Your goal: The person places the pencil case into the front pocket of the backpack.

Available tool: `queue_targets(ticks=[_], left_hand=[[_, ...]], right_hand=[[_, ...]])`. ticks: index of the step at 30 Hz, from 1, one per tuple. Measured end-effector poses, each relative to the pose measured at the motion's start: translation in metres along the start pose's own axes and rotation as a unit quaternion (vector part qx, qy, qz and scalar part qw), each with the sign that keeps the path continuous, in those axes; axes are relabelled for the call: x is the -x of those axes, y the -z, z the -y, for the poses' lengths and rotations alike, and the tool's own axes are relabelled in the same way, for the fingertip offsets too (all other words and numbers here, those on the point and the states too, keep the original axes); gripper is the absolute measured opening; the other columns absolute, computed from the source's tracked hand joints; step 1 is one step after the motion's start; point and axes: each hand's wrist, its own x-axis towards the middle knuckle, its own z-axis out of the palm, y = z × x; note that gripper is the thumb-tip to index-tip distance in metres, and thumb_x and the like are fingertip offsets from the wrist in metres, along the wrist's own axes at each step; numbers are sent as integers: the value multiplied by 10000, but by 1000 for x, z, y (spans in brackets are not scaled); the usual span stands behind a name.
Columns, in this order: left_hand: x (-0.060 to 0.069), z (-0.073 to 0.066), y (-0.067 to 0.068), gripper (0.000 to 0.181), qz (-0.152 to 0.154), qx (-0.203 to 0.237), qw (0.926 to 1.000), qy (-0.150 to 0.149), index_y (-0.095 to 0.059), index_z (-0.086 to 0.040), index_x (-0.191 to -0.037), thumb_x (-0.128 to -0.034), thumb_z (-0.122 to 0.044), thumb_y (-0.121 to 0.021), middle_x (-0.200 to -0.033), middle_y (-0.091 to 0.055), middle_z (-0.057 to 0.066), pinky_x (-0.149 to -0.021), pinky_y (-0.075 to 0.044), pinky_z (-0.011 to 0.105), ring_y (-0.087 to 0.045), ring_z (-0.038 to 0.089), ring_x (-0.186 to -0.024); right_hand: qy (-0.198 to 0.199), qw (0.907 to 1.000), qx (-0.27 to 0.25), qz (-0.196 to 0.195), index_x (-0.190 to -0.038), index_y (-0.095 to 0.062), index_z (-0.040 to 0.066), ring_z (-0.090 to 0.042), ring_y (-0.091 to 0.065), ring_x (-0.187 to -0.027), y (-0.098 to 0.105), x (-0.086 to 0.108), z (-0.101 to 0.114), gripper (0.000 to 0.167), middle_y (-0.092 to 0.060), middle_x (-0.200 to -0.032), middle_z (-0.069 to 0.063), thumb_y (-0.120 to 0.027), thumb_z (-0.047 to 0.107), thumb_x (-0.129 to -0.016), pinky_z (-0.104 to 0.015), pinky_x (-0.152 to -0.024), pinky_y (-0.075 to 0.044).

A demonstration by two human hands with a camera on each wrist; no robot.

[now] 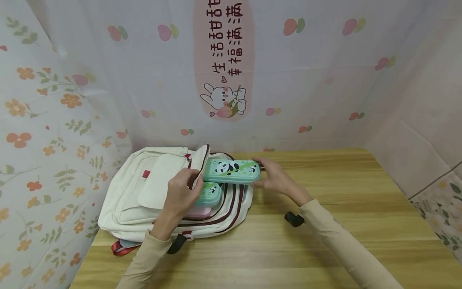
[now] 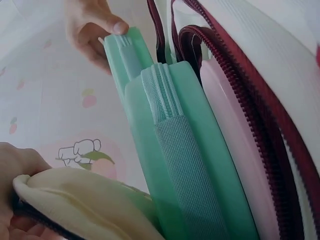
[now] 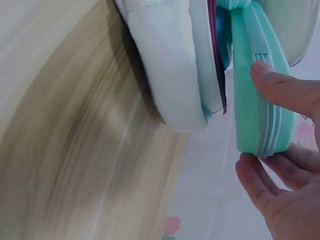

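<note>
A cream backpack (image 1: pixel 133 218) with dark red zips lies on the wooden table, its pocket unzipped at the right end. My left hand (image 1: pixel 181 192) grips the lifted edge of the pocket's fabric (image 2: pixel 85 195). With thumb and fingers, my right hand (image 1: pixel 276 176) holds the right end of a mint-green pencil case (image 1: pixel 231 170) printed with pandas. That case sticks out of the opening; its left end is hidden behind the fabric. Another mint-green panda case (image 1: pixel 211 194) sits lower in the opening, beside a pale pink item (image 2: pixel 227 125) that is mostly hidden.
Wooden tabletop (image 1: pixel 346 204) extends right and in front of the backpack. A printed white cloth (image 1: pixel 306 80) hangs behind, and a flowered one (image 1: pixel 47 160) at the left. A red strap loop (image 1: pixel 122 249) lies at the backpack's lower left. Black wrist-worn pieces (image 1: pixel 294 219) show near both forearms.
</note>
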Motion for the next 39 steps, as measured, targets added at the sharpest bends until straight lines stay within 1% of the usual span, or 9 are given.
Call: queue_targets(ticks=[6,8,12,14,19,25,32,35,39], left_hand=[[0,4,1,79,-32,68,9991,-428,-690,28,-897,-828,29,-728,-751,-627,93,-557,-447,260,-533,146,-640],[0,5,1,78,-28,115,9987,-486,-693,28,-904,-832,32,-724,-764,-639,99,-564,-454,263,-544,154,-648],[0,5,0,74,-52,180,9984,-542,-697,26,-909,-838,33,-716,-773,-648,107,-580,-471,272,-563,165,-660],[0,5,0,73,-59,158,9982,-572,-696,27,-908,-838,34,-714,-772,-647,105,-582,-473,275,-564,166,-659],[0,5,-2,89,-104,59,9977,-673,-695,35,-911,-825,43,-719,-767,-646,108,-573,-484,293,-569,172,-652],[0,3,-3,86,-103,36,9974,-709,-696,32,-904,-829,32,-738,-771,-657,106,-575,-495,297,-579,175,-658],[0,3,-4,96,-107,77,9976,-674,-697,32,-911,-821,36,-733,-770,-656,105,-574,-497,302,-581,178,-657],[1,4,-4,92,-119,95,9977,-653,-696,30,-909,-823,30,-730,-769,-656,108,-575,-498,310,-586,185,-660],[1,4,-3,77,-125,131,9980,-607,-696,31,-908,-834,25,-717,-772,-658,112,-573,-495,311,-586,188,-662]], right_hand=[[178,9990,-288,275,-1414,-519,-43,-347,-658,-1093,-12,-13,5,800,-626,-1312,-216,-905,146,-740,-452,-934,-564],[190,9990,-262,308,-1427,-516,-29,-341,-651,-1095,-16,-16,8,801,-613,-1293,-218,-900,168,-753,-457,-938,-561],[23,9998,-107,188,-1438,-515,-21,-365,-638,-1098,-20,-18,11,825,-582,-1218,-219,-907,204,-747,-498,-959,-537],[-72,9999,-80,95,-1429,-515,-42,-371,-642,-1110,-22,-20,12,842,-589,-1224,-229,-915,215,-735,-495,-965,-537],[-172,9989,-440,-48,-1392,-524,-78,-370,-648,-1151,-28,-23,13,826,-612,-1313,-245,-923,185,-718,-460,-964,-552],[-178,9972,-711,-155,-1383,-537,-56,-378,-648,-1148,-38,-25,18,793,-617,-1302,-233,-919,161,-722,-453,-950,-559],[-143,9977,-541,-374,-1349,-557,-69,-350,-667,-1144,-53,-31,35,778,-619,-1297,-230,-920,222,-726,-391,-927,-573],[-67,9981,-464,-401,-1345,-568,-62,-331,-657,-1146,-58,-34,41,778,-628,-1279,-218,-922,245,-723,-395,-939,-567],[65,9973,-645,-332,-1344,-571,-59,-335,-649,-1154,-63,-36,43,730,-631,-1244,-213,-907,187,-744,-395,-946,-565]])
